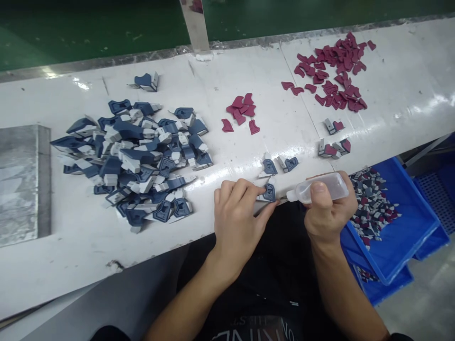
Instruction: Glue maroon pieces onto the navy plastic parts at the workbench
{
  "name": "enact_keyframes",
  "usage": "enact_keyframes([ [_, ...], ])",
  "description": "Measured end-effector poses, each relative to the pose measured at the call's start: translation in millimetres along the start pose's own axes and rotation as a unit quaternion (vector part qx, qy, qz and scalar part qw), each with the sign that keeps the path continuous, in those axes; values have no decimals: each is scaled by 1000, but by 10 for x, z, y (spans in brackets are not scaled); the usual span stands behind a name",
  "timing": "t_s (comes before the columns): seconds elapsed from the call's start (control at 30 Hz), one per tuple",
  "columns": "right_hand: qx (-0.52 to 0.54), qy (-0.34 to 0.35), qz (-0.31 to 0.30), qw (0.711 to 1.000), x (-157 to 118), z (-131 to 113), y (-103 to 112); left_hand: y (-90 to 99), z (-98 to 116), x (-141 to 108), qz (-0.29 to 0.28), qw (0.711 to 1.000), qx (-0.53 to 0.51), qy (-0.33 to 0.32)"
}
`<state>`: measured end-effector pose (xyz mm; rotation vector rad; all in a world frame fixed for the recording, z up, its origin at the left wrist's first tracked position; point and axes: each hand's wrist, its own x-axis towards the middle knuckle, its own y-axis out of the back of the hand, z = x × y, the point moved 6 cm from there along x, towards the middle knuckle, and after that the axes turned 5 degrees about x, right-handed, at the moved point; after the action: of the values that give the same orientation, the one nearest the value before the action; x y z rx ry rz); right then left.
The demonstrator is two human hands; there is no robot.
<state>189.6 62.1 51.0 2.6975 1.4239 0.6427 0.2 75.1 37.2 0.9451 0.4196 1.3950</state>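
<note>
My left hand [239,215] pinches a small blue and grey part [269,192] near the front edge of the white table. In my right hand [329,213] is a translucent squeeze bottle [322,188], its narrow tip pointing left, close to that part. Just behind the held part lie two similar pieces, a blue and grey one [269,166] and another one [291,164]. To the left a large heap of blue and grey parts [131,156] covers the table. Small maroon pieces [239,110] form a little group behind my hands.
A bigger maroon pile [341,57] is at the back right. Assembled pieces with maroon inserts [334,148] lie near the right front edge. Below, a blue bin [408,237] holds many parts. A metal plate [19,184] is at the far left of the white table [199,76].
</note>
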Motion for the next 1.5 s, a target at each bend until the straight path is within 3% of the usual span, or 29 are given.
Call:
enact_keyframes([
  [0.33, 16, -3, 53, 998, 26, 120, -59, 3, -4, -2, -4, 1000, -2, -5],
  [0.7, 47, 5, 35, 998, 37, 149, -207, 1, 1, 3, -3, 1000, -2, -4],
  [1.27, 51, 58, 9, 997, 54, 152, -191, -26, -10, -3, 15, 1000, 1, -1],
  [1.4, 80, 35, -1, 996, 24, 161, -208, -22, -11, -1, 16, 1000, 4, -3],
  [1.5, 161, -24, 37, 986, 48, 213, -181, -28, -3, -8, 16, 1000, 11, -12],
])
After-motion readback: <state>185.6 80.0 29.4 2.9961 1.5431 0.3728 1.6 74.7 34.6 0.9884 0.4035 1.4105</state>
